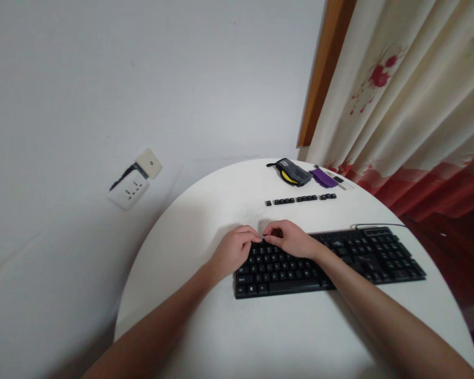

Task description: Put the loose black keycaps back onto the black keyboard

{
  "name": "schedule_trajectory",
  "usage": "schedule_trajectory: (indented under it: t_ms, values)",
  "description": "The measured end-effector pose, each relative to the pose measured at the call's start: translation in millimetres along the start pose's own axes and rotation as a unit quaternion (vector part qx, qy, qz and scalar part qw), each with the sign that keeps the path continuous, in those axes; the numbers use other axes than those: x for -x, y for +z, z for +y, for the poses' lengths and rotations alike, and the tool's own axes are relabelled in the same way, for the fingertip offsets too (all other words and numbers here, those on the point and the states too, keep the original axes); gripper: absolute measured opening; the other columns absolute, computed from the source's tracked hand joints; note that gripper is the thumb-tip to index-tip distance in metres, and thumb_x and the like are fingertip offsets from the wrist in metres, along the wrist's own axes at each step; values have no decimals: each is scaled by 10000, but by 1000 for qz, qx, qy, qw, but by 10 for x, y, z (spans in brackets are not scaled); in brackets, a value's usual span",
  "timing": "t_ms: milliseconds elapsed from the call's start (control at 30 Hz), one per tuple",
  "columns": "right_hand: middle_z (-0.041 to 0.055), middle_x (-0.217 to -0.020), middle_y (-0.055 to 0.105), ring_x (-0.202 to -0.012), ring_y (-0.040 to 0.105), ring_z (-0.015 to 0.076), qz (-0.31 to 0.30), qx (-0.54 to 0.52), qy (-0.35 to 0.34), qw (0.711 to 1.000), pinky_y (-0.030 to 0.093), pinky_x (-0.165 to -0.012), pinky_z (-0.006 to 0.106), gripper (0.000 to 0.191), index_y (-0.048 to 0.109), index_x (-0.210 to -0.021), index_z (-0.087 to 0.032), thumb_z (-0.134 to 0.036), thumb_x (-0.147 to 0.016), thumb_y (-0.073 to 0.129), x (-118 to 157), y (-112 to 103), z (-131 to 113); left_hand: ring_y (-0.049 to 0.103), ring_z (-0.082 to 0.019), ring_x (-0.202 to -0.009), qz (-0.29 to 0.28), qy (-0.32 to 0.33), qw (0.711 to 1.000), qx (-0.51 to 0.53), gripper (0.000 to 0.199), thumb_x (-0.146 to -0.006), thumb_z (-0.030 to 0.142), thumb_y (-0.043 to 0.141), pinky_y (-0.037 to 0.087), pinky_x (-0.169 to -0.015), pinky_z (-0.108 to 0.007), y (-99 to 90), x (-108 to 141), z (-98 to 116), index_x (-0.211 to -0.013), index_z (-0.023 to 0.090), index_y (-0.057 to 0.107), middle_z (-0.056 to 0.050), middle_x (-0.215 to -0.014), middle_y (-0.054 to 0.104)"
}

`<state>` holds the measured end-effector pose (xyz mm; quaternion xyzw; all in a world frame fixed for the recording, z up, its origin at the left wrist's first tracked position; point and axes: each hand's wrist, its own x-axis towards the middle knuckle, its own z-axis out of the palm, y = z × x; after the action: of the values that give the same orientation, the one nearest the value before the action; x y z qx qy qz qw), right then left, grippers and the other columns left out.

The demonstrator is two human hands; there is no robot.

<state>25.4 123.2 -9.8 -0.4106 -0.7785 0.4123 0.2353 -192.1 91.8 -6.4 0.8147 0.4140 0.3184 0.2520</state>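
A black keyboard (288,287) lies across the white round table, its left end under my hands. My left hand (234,250) rests over the keyboard's upper left corner, its fingers stretched to the right and the thumb lower down, apart from them. Close by, my right hand (287,238) is closed in a pinch above the top row. Whatever sits between its fingertips is too small to make out. Behind the keyboard, several black keycaps (307,198) stand in a row, split into groups, with a single keycap (268,203) at the left end.
A dark pouch with a yellow item (294,172) lies at the back of the table (174,247), beside a purple cloth (323,178). The keyboard cable (379,225) runs along the right. A wall socket (128,189) is at left; a floral curtain (403,105) hangs at right.
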Motion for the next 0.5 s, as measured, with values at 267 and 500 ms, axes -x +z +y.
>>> schedule_trajectory:
  t_ms: [267, 500]
  values:
    - [30, -796, 703, -768, 607, 182, 43, 59, -6, 997, 416, -727, 291, 295, 683, -791, -195, -307, -956, 466, -26, 15, -65, 652, -145, -822, 73, -64, 995, 22, 312, -851, 48, 466, 526, -788, -281, -19, -65, -176, -929, 190, 733, -32, -907, 711]
    - [40, -827, 723, -789, 625, 192, 53, 66, -9, 996, 414, -737, 292, 289, 698, -819, -197, -307, -959, 471, -45, 34, -18, 624, -137, -733, 128, -105, 984, -58, 226, -825, 242, 664, 531, -669, -264, -74, -250, -566, -1039, 185, 710, -51, -983, 714]
